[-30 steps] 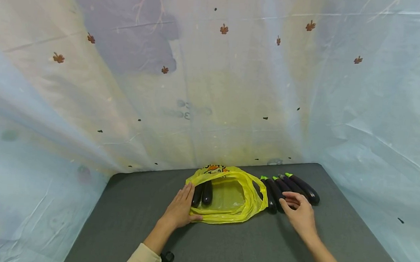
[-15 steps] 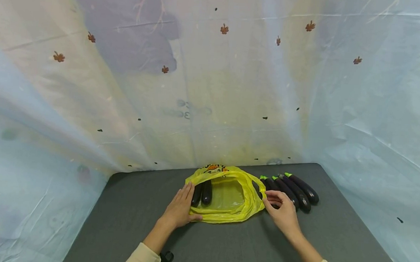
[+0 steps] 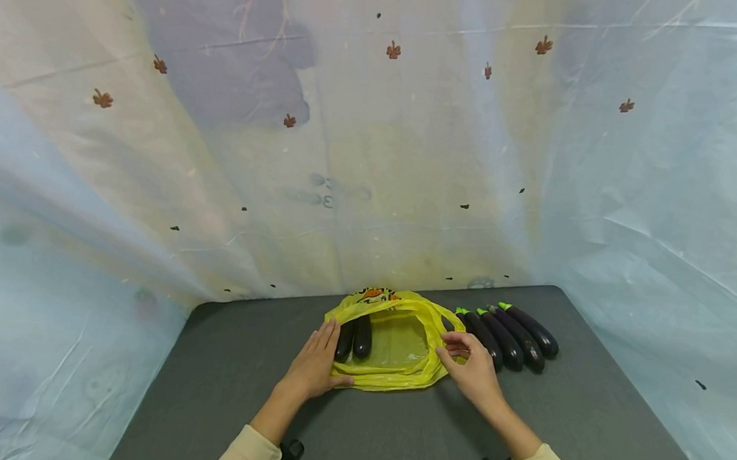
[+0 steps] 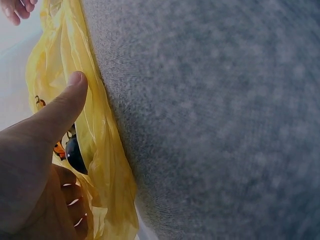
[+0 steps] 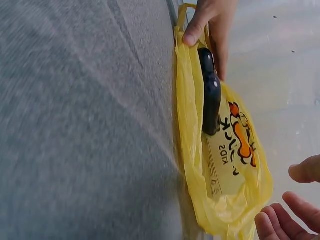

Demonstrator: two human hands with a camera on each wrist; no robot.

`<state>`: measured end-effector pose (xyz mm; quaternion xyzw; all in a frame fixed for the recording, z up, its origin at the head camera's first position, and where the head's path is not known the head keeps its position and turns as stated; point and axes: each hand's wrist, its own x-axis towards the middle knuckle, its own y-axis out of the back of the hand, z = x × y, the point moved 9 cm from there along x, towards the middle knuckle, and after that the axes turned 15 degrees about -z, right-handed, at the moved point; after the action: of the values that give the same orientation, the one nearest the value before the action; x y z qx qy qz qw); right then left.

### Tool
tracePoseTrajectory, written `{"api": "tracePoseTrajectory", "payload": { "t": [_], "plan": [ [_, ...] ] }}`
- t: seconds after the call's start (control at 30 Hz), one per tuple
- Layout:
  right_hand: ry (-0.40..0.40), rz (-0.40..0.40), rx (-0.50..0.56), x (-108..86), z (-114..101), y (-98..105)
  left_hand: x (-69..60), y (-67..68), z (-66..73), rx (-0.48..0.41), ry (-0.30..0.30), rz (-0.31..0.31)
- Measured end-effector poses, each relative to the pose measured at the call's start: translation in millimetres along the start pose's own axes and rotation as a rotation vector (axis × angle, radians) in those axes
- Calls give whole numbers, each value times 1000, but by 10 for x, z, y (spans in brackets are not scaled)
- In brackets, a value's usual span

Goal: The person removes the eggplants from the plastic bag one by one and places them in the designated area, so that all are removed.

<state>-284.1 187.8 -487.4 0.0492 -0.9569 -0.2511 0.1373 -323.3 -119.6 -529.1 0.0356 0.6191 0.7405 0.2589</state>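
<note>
The yellow plastic bag (image 3: 398, 382) lies on the grey table with its mouth open toward me. Inside, at its left, are two dark eggplants (image 3: 363, 337), side by side. My left hand (image 3: 312, 367) rests against the bag's left side, fingers straight and thumb (image 4: 70, 102) on the front rim. Over the bag's right edge is my right hand (image 3: 475, 376), thumb and fingers apart with nothing between them; the right wrist view also shows this hand (image 5: 295, 215) beside the bag (image 5: 187, 125). Whether it touches the plastic, I cannot tell.
Several more eggplants (image 3: 521, 342) lie in a slanted row on the table (image 3: 241, 390), right of the bag, green stem ends toward the back. A pale plastic sheet (image 3: 372, 154) with small leaf marks hangs behind the table and along its sides.
My right hand has moved left, from above the row of eggplants to the bag's right edge, uncovering more of the row. My left hand and the bag have hardly moved.
</note>
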Motion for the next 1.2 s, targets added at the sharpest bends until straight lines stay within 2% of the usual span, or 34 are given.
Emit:
{"api": "tracePoseTrajectory", "payload": {
  "t": [0.5,0.7,1.2],
  "plan": [
    [-2,-80,39,150,-55,-356,-2,10,5,-2,-19,11],
    [-13,-124,50,218,-62,-499,1,23,-10,0,-3,9],
    [-5,-163,63,339,-121,-753,-11,26,-31,-5,-3,10]
  ]
}}
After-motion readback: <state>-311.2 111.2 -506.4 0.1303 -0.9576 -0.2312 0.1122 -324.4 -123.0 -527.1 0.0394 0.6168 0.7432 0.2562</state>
